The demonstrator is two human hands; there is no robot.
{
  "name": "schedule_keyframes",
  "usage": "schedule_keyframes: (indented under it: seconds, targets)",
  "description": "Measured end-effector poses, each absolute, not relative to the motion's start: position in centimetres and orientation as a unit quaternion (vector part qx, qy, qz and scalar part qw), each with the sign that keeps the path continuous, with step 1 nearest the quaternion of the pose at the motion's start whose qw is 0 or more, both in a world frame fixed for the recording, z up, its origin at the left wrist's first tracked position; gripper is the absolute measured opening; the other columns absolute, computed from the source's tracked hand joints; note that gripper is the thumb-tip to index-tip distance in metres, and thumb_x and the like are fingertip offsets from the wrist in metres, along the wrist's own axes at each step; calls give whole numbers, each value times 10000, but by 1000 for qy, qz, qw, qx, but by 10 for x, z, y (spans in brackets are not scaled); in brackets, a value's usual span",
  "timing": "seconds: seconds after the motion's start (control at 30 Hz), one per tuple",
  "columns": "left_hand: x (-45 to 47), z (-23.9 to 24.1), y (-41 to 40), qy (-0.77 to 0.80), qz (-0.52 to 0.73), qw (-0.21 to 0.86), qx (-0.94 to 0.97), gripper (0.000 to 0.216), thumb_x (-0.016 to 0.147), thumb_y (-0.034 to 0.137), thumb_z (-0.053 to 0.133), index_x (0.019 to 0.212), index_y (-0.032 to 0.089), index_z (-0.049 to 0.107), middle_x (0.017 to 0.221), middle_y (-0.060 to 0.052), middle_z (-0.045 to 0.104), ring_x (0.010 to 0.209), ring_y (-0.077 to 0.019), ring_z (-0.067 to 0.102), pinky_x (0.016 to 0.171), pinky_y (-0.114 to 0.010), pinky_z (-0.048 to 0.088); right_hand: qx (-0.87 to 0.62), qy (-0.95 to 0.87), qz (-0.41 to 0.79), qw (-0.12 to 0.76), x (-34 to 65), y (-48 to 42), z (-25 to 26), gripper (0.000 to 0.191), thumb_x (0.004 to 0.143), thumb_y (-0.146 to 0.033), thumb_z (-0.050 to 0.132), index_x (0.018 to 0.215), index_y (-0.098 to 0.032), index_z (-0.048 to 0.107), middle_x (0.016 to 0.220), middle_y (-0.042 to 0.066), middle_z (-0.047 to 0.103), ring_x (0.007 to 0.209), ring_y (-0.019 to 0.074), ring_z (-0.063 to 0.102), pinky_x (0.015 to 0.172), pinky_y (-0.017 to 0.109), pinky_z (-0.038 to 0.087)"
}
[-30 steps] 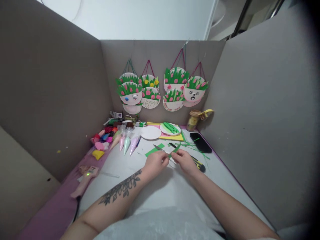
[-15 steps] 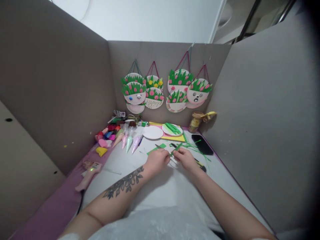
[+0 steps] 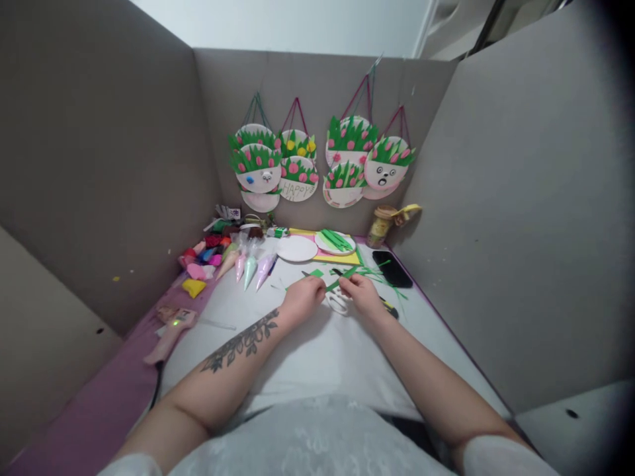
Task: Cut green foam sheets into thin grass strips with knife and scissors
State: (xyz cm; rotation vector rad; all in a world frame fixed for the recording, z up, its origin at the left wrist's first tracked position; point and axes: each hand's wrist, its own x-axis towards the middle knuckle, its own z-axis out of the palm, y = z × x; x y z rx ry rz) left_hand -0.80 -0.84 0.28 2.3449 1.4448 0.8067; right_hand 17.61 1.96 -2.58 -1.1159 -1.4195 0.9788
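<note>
A narrow green paper strip (image 3: 349, 272) stretches between my two hands above the white tabletop. My left hand (image 3: 303, 295) is closed, its fingertips pinching the strip's lower left end. The fingers of my right hand (image 3: 361, 292) pinch the strip farther along, with the pointed end sticking out above. Just below and between the hands lie white looped handles (image 3: 338, 303), which look like scissors; their blades are hidden. A dark pointed blade (image 3: 306, 274) shows beyond my left hand, beside a green paper piece (image 3: 316, 273). Whose blade it is, I cannot tell.
Green offcuts (image 3: 377, 272) and a black phone (image 3: 391, 269) lie right. A yellow-black tool (image 3: 389, 307) is by my right wrist. Behind are a white plate (image 3: 296, 249) and a plate of green strips (image 3: 337, 242). Filled bags (image 3: 251, 270) and a pink glue gun (image 3: 171, 334) sit left.
The view has tilted slightly downward, so everything sits higher in the picture. Both hands keep their pinch on the strip, and more of the white handles shows between them.
</note>
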Motion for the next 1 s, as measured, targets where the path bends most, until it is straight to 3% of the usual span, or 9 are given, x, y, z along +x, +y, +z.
schedule_keyframes:
  seconds: [0.17, 0.33, 0.43, 0.7, 0.87, 1.0]
  targets:
    - [-5, -4, -4, 490, 308, 182, 795, 116, 849, 199, 444, 812, 200, 555, 802, -28, 603, 750, -171, 530, 699, -267, 378, -452, -535, 455, 550, 170, 16, -23, 436, 663, -555, 692, 541, -205, 462, 484, -31, 483, 474, 110, 394, 489, 256, 298]
    - [0, -13, -5, 461, 365, 228, 776, 144, 886, 256, 438, 805, 194, 541, 761, -20, 593, 709, -162, 520, 667, -263, 369, -422, -584, 466, 514, 153, -2, -16, 372, 696, -543, 672, 707, -182, 583, 526, -44, 468, 503, 106, 394, 502, 246, 305]
    - [0, -15, -5, 430, 376, 239, 785, 147, 879, 236, 463, 791, 188, 570, 785, -30, 617, 740, -162, 541, 697, -261, 382, -408, -605, 456, 510, 152, -6, -15, 348, 736, -513, 649, 687, -175, 583, 530, -41, 458, 523, 106, 404, 528, 249, 320]
    - [-10, -17, 4, 411, 348, 186, 822, 127, 856, 240, 524, 788, 185, 615, 802, -30, 600, 764, -165, 541, 704, -262, 408, -444, -504, 518, 530, 174, 16, -23, 415, 578, -541, 744, 662, -157, 613, 471, -46, 453, 451, 89, 338, 454, 244, 232]
    - [-22, -15, 13, 432, 313, 164, 829, 141, 849, 207, 495, 820, 202, 633, 863, -34, 616, 831, -177, 569, 756, -270, 424, -457, -475, 515, 548, 198, 34, -26, 396, 557, -523, 759, 607, -175, 576, 439, -51, 439, 423, 79, 331, 424, 231, 205]
    - [-30, -17, 22, 473, 310, 142, 812, 133, 823, 194, 498, 766, 189, 617, 808, -31, 611, 780, -176, 557, 706, -264, 401, -467, -437, 514, 571, 212, 43, -29, 425, 542, -534, 768, 594, -181, 537, 468, -54, 443, 433, 66, 336, 419, 212, 217]
